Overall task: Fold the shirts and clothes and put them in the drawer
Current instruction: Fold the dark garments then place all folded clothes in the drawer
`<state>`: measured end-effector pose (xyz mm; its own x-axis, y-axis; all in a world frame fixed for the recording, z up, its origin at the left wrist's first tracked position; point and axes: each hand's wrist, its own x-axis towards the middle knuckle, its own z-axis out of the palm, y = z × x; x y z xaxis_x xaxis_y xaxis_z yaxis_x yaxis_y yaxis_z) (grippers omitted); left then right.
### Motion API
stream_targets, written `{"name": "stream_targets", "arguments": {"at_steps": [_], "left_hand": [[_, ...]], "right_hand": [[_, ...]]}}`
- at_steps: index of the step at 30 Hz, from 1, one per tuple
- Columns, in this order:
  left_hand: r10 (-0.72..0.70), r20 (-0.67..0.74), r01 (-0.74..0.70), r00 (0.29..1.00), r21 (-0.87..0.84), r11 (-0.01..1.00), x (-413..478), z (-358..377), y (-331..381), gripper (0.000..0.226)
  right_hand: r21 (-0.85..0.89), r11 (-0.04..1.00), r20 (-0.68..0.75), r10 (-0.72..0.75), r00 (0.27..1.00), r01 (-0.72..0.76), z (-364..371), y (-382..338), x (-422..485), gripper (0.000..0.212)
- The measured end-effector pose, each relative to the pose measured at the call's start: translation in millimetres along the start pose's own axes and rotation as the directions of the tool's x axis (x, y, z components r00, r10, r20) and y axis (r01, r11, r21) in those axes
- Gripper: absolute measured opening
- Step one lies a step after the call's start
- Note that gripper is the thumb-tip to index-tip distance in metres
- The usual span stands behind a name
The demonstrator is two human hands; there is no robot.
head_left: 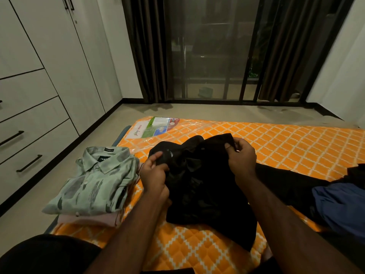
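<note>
Wardrobe point(59, 62) w/ drawers point(29, 147) fills the left wall; dark curtains point(150, 48) and a glass door point(211, 52) at the back. Mattress point(296, 143), orange w/ white diamond pattern, still in clear plastic, lies on the floor; printed label point(158, 126) under the plastic at its far left corner.

Black shirt point(205, 186) sits crumpled mid-mattress, unfolded, trailing toward the near edge. Folded green patterned shirt point(92, 180) is on the mattress's left edge, collar toward the far end, stacked on a folded pink garment point(87, 219). Blue cloth point(343, 206) is heaped at the right edge, w/ more dark fabric just behind it.

Left hand point(155, 175) grips the black shirt's left side, fingers curled round a bunch of fabric, thumb on top. Right hand point(242, 155) holds the shirt's far-right part, thumb and fingers pinching the edge near what looks like the collar; exact seam too dark to tell.
</note>
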<state>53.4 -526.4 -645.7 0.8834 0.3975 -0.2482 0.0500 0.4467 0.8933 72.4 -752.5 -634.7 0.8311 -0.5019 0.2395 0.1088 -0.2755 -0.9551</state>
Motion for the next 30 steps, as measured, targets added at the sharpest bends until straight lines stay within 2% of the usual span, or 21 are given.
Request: {"name": "stream_targets", "arguments": {"at_steps": [3,5,8,11,14,16,19,22,23,25,27,28,30], "left_hand": [[0.174,0.137,-0.182,0.975,0.05,0.982,-2.4,3.5,19.3,0.034],[0.258,0.204,-0.287,0.944,0.129,0.949,-3.8,1.1,25.3,0.021],[0.34,0.305,-0.423,0.889,0.267,0.866,0.7,-4.3,24.9,0.023],[0.319,0.359,-0.432,0.877,0.298,0.851,2.8,-5.2,25.3,0.027],[0.278,0.355,-0.402,0.892,0.346,0.848,2.3,-6.7,26.4,0.035],[0.263,0.362,-0.402,0.894,0.392,0.827,3.2,-7.4,27.1,0.028],[0.19,0.351,-0.348,0.917,0.469,0.812,1.3,-5.4,30.5,0.011],[0.105,0.236,-0.228,0.966,0.586,0.778,3.3,-7.0,33.3,0.042],[0.058,0.213,-0.183,0.975,0.633,0.752,4.6,-9.2,34.7,0.044],[-0.118,0.153,-0.021,0.981,0.693,0.72,4.7,-14.8,36.8,0.033],[-0.278,0.111,0.125,0.954,0.697,0.706,9.2,-21.7,32.4,0.026],[-0.323,0.107,0.166,0.94,0.685,0.71,11.1,-24.7,29.8,0.021],[-0.376,0.101,0.254,0.921,0.575,0.778,16.3,-29.1,22.9,0.001]], "right_hand": [[0.038,0.989,0.061,-0.148,0.987,0.146,4.1,-12.1,-8.3,0.017],[0.038,0.944,0.161,-0.331,0.93,0.329,6.4,-22.7,-17.6,0.021],[-0.002,0.802,0.403,-0.546,0.735,0.597,10.4,-31.1,-31.0,0.026],[-0.098,0.645,0.64,-0.542,0.545,0.758,16.6,-32.5,-41.5,0.026],[-0.083,0.574,0.724,-0.527,0.445,0.815,20.8,-31.7,-51.6,0.026],[-0.076,0.581,0.736,-0.515,0.439,0.81,20.6,-31.3,-54.0,0.026],[-0.087,0.623,0.729,-0.492,0.476,0.777,17.8,-31.3,-50.2,0.027],[-0.102,0.642,0.739,-0.462,0.49,0.76,13.4,-30.8,-44.1,0.028],[-0.109,0.647,0.741,-0.453,0.496,0.754,11.9,-30.2,-42.7,0.03],[-0.129,0.657,0.749,-0.426,0.507,0.743,9.8,-29.3,-40.8,0.033],[-0.142,0.665,0.763,-0.399,0.509,0.733,9.5,-29.0,-40.2,0.033],[-0.146,0.67,0.769,-0.385,0.509,0.728,10.0,-29.0,-40.2,0.034],[-0.155,0.678,0.781,-0.361,0.509,0.718,10.6,-28.8,-40.9,0.034]]}}
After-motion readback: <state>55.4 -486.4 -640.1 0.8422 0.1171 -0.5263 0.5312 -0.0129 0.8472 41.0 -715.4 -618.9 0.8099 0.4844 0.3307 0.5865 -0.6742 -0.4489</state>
